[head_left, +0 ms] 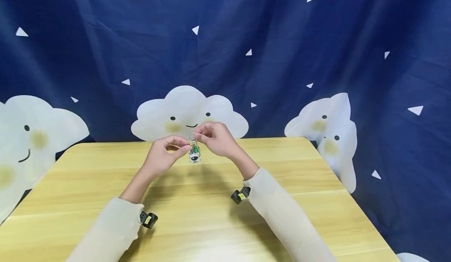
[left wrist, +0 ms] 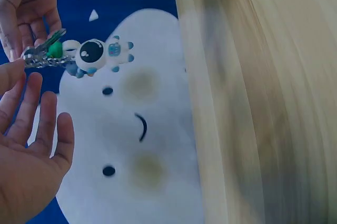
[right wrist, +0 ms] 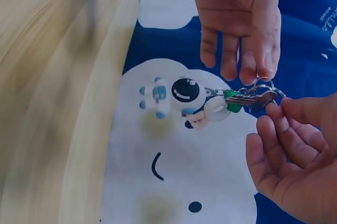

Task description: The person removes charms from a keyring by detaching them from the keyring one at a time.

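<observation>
Above the far part of the table, both hands hold a keychain with a small white-and-blue astronaut figure (head_left: 194,158). My right hand (head_left: 217,140) pinches a metal key ring at the top. Thumb and fingertip of my left hand (head_left: 162,155) pinch close by at the ring's side; exactly which part they grip is hard to see. From the ring hang a key (right wrist: 245,99), a green piece (right wrist: 233,103), a white hoop (right wrist: 217,110) and a short chain. The astronaut's round head with its black visor (left wrist: 91,51) shows in the left wrist view.
A light wooden table (head_left: 197,207) spreads beneath both arms. Behind its far edge hangs a dark blue curtain (head_left: 225,66) printed with white clouds and triangles. Each sleeve cuff carries a small black camera, one at the left wrist (head_left: 148,219) and one at the right (head_left: 241,195).
</observation>
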{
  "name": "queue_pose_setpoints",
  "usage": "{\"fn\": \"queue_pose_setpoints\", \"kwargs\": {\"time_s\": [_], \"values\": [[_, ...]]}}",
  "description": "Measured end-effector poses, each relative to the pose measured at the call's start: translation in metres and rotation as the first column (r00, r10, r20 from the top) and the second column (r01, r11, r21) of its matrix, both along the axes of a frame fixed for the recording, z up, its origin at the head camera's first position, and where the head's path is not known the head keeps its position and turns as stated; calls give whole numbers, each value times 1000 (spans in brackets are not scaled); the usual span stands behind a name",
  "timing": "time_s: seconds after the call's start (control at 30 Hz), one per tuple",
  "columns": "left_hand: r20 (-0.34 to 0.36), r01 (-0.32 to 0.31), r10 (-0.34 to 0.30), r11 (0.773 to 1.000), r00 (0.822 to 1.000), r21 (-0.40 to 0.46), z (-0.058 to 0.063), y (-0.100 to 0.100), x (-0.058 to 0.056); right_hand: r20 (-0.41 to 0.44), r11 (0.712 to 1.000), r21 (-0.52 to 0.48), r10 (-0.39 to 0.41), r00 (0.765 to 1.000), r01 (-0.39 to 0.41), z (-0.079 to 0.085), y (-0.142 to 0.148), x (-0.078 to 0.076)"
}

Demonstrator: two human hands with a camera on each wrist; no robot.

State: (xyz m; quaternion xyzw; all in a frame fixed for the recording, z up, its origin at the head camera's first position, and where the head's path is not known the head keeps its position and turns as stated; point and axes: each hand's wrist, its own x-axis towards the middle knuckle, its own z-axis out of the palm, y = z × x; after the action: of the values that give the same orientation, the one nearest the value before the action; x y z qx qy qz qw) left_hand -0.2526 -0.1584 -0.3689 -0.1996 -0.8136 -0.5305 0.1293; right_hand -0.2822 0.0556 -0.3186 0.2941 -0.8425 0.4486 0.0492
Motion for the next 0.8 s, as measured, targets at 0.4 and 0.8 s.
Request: {"fn": "queue_pose_setpoints", "kwargs": {"time_s": [0.4,0.8], "values": [[-333,-110,80,991,939,-71,-8,51,5,85,985,-138,-95,992,106,-7,32,13],[-490,-135,103,990,866,-31,-12,78,2,241,943,-310,-42,970,118,-14,53,20]]}}
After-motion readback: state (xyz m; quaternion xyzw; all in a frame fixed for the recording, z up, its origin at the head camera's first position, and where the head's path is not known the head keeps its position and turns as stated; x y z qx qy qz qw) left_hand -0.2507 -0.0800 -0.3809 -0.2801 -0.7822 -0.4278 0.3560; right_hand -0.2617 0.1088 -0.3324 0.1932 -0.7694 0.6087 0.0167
